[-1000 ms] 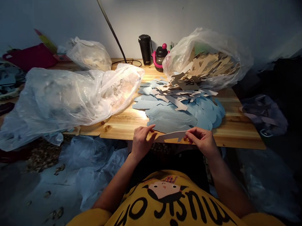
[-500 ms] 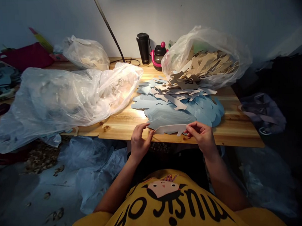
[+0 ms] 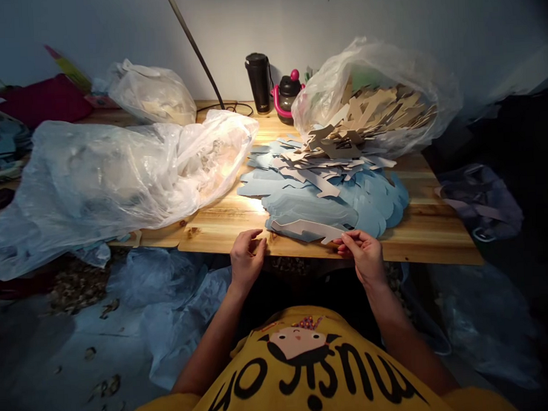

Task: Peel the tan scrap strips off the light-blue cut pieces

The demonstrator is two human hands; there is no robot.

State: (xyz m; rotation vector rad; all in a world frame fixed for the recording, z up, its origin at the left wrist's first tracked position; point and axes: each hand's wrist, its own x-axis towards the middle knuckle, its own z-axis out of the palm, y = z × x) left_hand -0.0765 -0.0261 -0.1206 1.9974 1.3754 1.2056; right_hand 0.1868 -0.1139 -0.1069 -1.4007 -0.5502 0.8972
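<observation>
A pale cardboard cutout [image 3: 306, 229] with a long curved outline lies across the front of a pile of blue cardboard cutouts [image 3: 310, 207]. My right hand [image 3: 364, 256] pinches its right end between thumb and fingers. My left hand [image 3: 247, 261] rests on the front of the wooden table [image 3: 220, 226], apart from the cutout and holding nothing. Behind the blue pile, a heap of tan cardboard strips [image 3: 365, 120] spills from a clear plastic bag [image 3: 414, 84].
A large clear plastic bag [image 3: 109, 176] covers the table's left half, with another bag [image 3: 153, 95] behind it. A black tumbler [image 3: 258, 82] and a black bottle with a pink handle [image 3: 287, 96] stand by the wall. Blue plastic sheeting [image 3: 179, 312] lies on the floor.
My left hand has let go of the cutout and moved left and down onto the table. The cutout now lies lower on the blue pile, still held by my right hand.
</observation>
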